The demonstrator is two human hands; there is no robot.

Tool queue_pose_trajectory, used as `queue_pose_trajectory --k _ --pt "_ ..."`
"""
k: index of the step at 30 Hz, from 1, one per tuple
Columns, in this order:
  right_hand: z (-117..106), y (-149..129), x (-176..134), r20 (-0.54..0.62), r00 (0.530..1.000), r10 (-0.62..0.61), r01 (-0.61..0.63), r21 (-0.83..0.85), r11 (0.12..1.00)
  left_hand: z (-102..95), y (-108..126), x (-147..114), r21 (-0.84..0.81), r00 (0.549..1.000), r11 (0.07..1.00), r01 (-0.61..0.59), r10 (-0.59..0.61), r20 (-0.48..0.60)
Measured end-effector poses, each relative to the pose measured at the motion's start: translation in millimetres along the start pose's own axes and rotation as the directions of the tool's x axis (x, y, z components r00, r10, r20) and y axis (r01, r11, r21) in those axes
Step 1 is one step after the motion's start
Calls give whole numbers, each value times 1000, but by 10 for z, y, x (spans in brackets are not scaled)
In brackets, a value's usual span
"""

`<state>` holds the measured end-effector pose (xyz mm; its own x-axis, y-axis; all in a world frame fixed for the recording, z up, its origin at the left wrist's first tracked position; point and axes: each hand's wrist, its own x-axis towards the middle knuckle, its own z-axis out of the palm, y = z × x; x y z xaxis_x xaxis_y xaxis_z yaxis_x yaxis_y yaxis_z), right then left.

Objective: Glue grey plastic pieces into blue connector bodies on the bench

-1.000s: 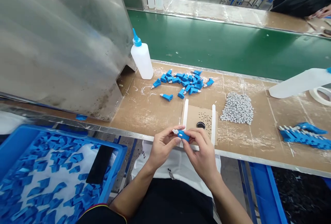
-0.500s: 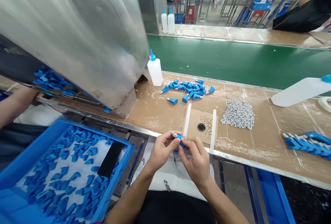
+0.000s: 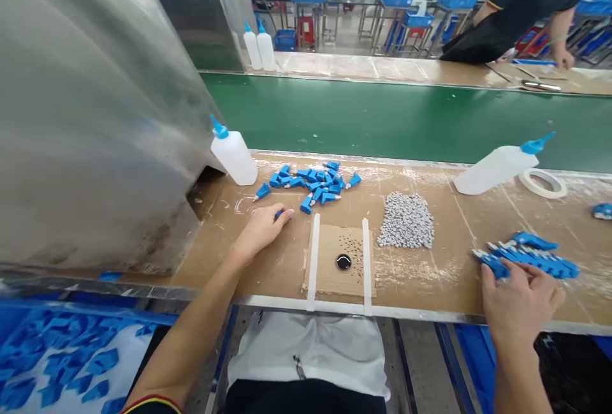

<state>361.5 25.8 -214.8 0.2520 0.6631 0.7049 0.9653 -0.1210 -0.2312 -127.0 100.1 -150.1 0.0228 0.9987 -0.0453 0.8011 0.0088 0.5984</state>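
Observation:
My left hand [image 3: 262,228] rests low over the work table, its thumb and fingers closed around a small blue plastic part [image 3: 279,214] that is mostly hidden. Just beyond it lies a loose pile of similar blue parts with pale tips [image 3: 318,183]. Far to the right, my right hand [image 3: 521,299] grips a blue plastic part [image 3: 495,266] at the near end of a slanting row of blue parts [image 3: 538,259]. Between the hands, a cardboard piece [image 3: 329,280] held by white tape strips carries a small round black dish [image 3: 343,262] and tiny dark bits.
Small grey pieces [image 3: 406,219] lie in a heap right of the cardboard. A white bottle [image 3: 235,159] stands at left; another bottle [image 3: 495,170] leans near a tape roll [image 3: 542,183]. A metal housing [image 3: 95,114] borders the left. Behind runs a green belt [image 3: 358,114]; a person stands beyond.
My hands have parted from around one blue part. The left has moved to the loose part near the pile, the right to the row at right. The view has turned right.

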Motion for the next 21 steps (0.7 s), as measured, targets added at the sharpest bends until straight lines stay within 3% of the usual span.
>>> queue_pose_trajectory --k 2,4,6,9,14,18,21 --pt "7 -214 -24 -1 1000 -15 15 39 999 6 -19 -90 -20 998 1000 0 -1 -56" --pt "27 -574 -102 121 988 -93 69 194 979 52 -33 -246 -121 993 992 -18 4 -115" --pt "78 -955 -200 324 920 -220 75 406 911 173 -27 -425 -293 992 955 -43 6 -124" --pt "192 -1341 -282 442 847 -295 46 492 869 457 -2 -657 -527 995 848 -59 4 -104" --pt "326 -1415 -155 471 802 -367 137 453 881 762 -50 -832 -616 984 779 -119 9 -177" --pt "311 -1343 -49 495 741 -454 264 406 875 734 -106 -847 -612 979 775 -158 42 -200" --pt "223 -1315 -88 496 722 -483 296 409 863 700 -108 -854 -585 972 788 -192 70 -224"
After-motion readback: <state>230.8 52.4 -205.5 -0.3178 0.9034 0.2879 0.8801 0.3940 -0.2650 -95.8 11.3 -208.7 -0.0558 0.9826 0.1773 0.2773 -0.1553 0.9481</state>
